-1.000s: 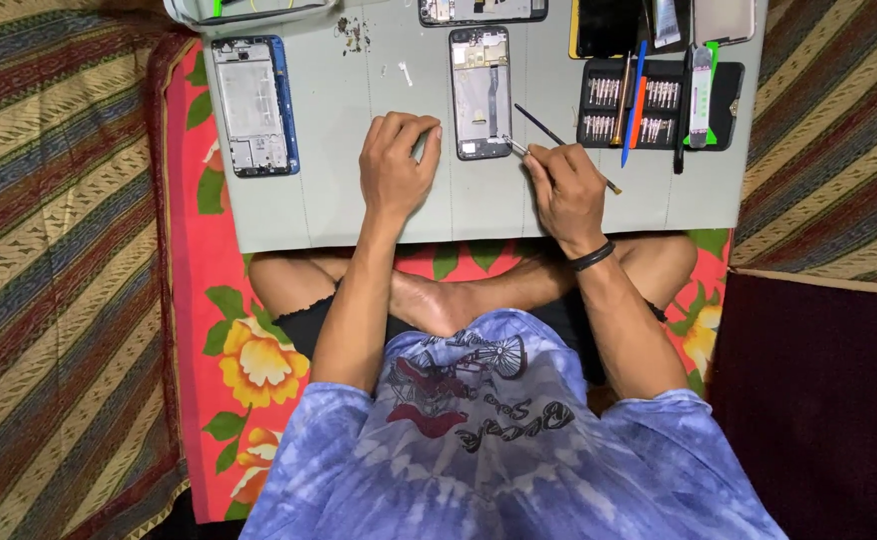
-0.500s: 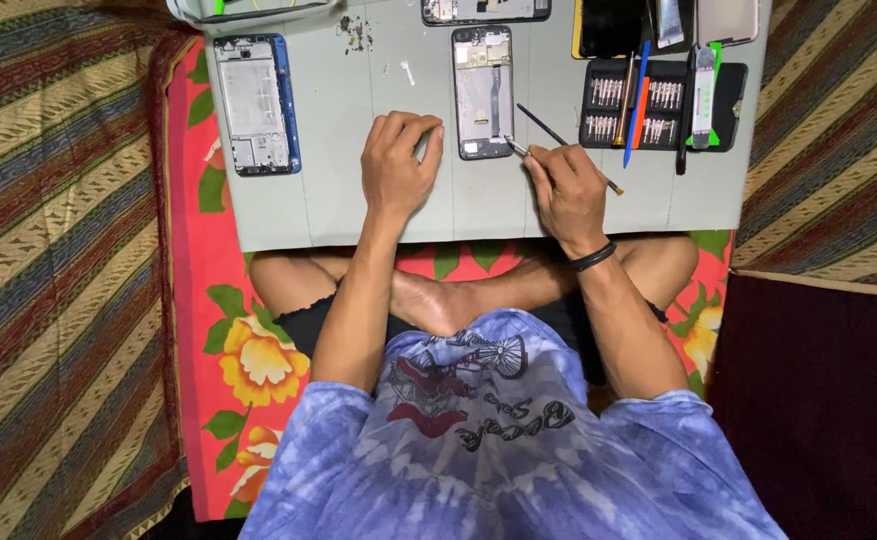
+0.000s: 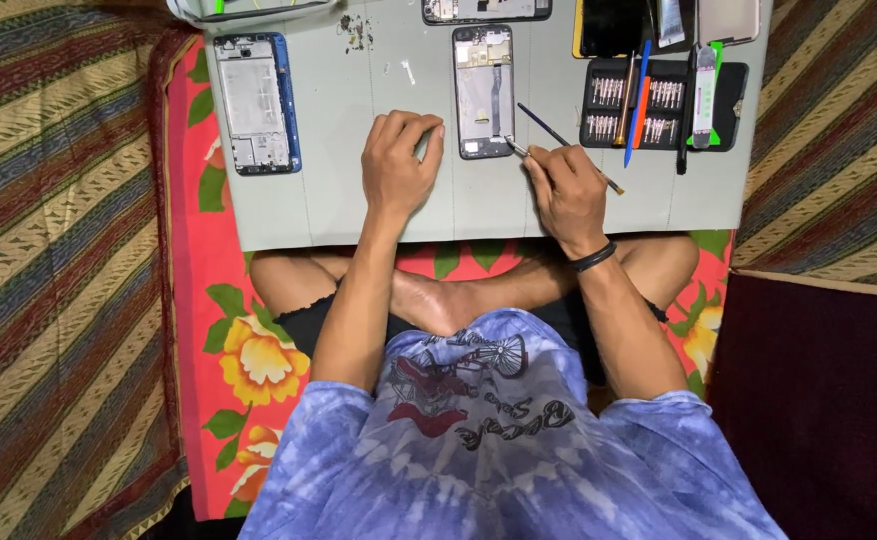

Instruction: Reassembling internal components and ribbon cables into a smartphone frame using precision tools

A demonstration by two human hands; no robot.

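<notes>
1. The left hand [image 3: 399, 160], fingers curled together, rests on the pale grey board [image 3: 359, 215] beside the opened grey phone frame [image 3: 485, 92]
2. The right hand [image 3: 566, 190] pinches thin dark tweezers [image 3: 557, 136] at the frame's lower right corner

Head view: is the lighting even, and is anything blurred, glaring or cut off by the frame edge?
Head view: lighting soft and even, with only faint shadows under the left hand and right hand on the grey board; no strong glare; the opened phone and bit case look sharp; items along the top edge are cropped; slight wide-angle bend at the sides.
</notes>
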